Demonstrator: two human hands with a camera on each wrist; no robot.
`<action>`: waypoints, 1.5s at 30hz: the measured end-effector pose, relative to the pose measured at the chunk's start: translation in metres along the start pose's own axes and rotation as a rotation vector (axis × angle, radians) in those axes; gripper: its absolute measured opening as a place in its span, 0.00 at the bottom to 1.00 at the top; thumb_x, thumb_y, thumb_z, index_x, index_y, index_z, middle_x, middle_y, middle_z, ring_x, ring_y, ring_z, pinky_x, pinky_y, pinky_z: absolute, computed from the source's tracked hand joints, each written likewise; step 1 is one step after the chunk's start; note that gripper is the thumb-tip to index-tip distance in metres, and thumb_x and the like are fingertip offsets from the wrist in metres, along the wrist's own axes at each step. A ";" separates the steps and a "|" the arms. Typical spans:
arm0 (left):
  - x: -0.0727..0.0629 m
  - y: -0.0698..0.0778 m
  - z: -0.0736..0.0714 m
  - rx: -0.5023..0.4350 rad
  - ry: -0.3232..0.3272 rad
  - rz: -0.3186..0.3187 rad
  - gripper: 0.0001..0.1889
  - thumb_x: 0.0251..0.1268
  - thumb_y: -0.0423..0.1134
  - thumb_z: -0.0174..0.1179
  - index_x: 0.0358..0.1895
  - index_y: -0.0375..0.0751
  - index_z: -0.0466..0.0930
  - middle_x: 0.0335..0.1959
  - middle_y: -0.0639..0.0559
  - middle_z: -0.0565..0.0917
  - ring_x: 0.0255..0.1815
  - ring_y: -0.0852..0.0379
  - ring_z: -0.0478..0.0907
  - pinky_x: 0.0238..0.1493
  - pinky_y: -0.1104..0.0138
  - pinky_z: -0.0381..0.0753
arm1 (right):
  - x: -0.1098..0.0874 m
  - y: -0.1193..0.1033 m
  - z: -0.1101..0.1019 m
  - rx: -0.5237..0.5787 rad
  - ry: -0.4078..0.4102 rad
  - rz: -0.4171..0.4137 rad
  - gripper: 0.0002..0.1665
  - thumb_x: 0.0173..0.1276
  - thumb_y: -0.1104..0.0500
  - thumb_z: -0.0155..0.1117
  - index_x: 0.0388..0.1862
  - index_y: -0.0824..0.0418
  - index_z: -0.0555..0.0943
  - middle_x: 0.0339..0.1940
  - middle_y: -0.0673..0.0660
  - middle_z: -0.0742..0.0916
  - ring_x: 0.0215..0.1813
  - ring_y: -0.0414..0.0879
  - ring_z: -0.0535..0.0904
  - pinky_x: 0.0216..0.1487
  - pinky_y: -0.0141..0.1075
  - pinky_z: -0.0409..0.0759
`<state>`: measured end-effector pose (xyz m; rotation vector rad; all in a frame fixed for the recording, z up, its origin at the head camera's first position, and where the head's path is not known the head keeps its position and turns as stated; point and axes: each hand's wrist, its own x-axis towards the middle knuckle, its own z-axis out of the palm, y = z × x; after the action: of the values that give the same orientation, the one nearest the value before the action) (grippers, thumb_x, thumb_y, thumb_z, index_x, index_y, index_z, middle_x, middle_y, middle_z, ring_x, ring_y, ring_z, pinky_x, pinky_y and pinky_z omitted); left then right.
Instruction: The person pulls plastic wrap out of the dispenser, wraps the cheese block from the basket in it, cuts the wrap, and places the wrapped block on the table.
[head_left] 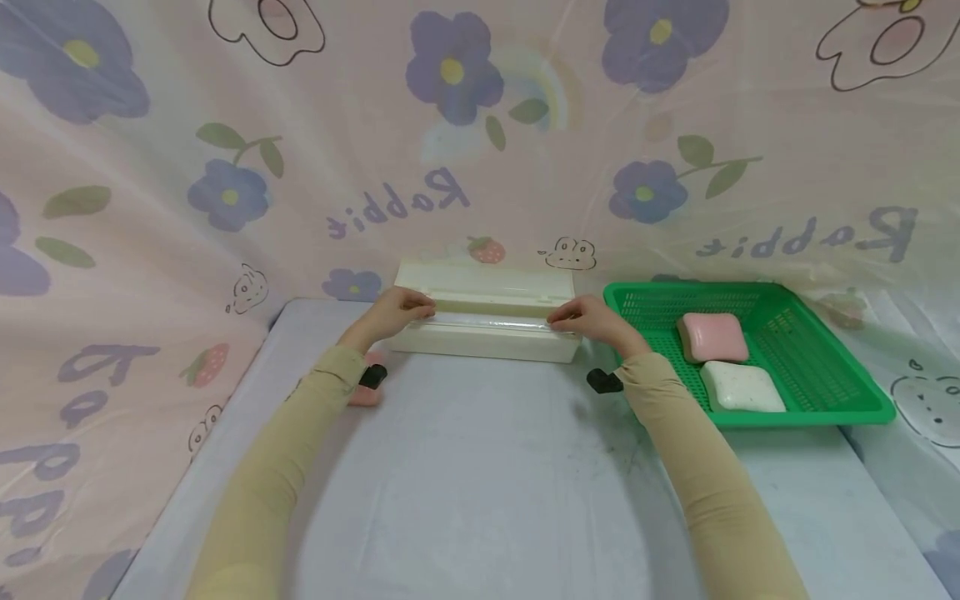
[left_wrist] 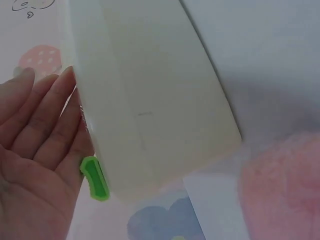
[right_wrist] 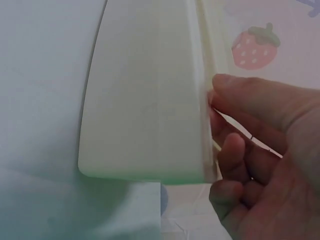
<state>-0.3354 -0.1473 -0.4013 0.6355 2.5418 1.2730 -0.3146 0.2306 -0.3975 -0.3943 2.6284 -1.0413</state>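
A long white cling film dispenser stands at the table's back with its lid raised. Along its opening, a shiny strip of cling film runs between the hands. My left hand holds the film near the left end, fingers fairly straight in the left wrist view. At the right end my right hand pinches the film's edge, thumb against forefinger and the other fingers curled. A green slide cutter sits at the dispenser's left end. The dispenser's side hides part of the fingertips in both wrist views.
A green plastic basket on the right holds a pink soap bar and a white soap bar. Another pink piece lies beside my left wrist, partly covered. Patterned cloth hangs right behind the dispenser.
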 end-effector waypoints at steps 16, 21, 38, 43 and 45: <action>-0.001 -0.005 -0.003 0.027 -0.013 -0.008 0.15 0.61 0.26 0.62 0.51 0.23 0.77 0.43 0.37 0.84 0.46 0.44 0.81 0.50 0.58 0.80 | 0.000 -0.002 0.002 -0.010 -0.027 0.006 0.12 0.67 0.58 0.65 0.44 0.65 0.86 0.41 0.57 0.87 0.42 0.47 0.78 0.43 0.38 0.77; -0.001 -0.005 -0.004 0.033 0.000 0.000 0.13 0.61 0.24 0.62 0.48 0.23 0.79 0.41 0.38 0.84 0.45 0.45 0.82 0.47 0.60 0.81 | 0.001 -0.001 0.001 -0.025 -0.007 0.011 0.11 0.68 0.60 0.63 0.44 0.66 0.85 0.40 0.57 0.86 0.39 0.47 0.74 0.39 0.36 0.74; 0.015 0.001 -0.005 0.118 0.091 0.040 0.13 0.57 0.25 0.66 0.46 0.26 0.81 0.36 0.40 0.84 0.38 0.47 0.81 0.46 0.60 0.81 | 0.008 -0.003 0.002 -0.054 0.109 0.001 0.13 0.73 0.60 0.56 0.44 0.69 0.82 0.37 0.60 0.84 0.35 0.49 0.72 0.33 0.37 0.73; 0.019 0.002 -0.004 0.138 0.072 0.035 0.16 0.50 0.18 0.65 0.46 0.24 0.81 0.35 0.38 0.84 0.36 0.48 0.81 0.42 0.62 0.81 | 0.009 -0.003 0.002 -0.059 0.118 0.015 0.13 0.73 0.60 0.57 0.44 0.68 0.83 0.37 0.60 0.84 0.36 0.50 0.73 0.32 0.36 0.73; 0.019 0.003 -0.004 0.170 0.078 0.055 0.16 0.49 0.16 0.62 0.44 0.24 0.81 0.34 0.37 0.83 0.36 0.47 0.80 0.41 0.62 0.81 | 0.009 -0.003 0.002 -0.058 0.117 0.017 0.12 0.72 0.61 0.58 0.45 0.68 0.83 0.38 0.60 0.84 0.36 0.49 0.73 0.32 0.36 0.73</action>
<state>-0.3527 -0.1398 -0.3970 0.7070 2.7357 1.1279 -0.3217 0.2241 -0.3979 -0.3320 2.7654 -1.0135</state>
